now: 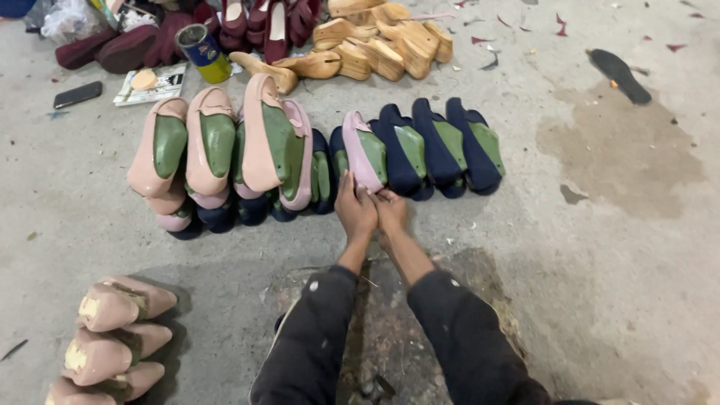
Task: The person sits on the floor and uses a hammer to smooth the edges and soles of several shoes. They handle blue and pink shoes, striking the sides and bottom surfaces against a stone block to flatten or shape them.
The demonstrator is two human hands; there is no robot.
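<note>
Both my hands, L (355, 210) & R (390, 210), pinched the pink shoe (364, 159) just ahead, seating it in the row w/ navy shoes (439, 146) beside; next prob. needs steady push.

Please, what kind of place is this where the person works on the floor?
Probably a small shoemaking workshop. Shoe uppers stretched over green lasts stand in a row on the concrete floor, bare wooden lasts lie piled behind, and both hands, left hand, right hand, touch a lilac shoe.
</note>
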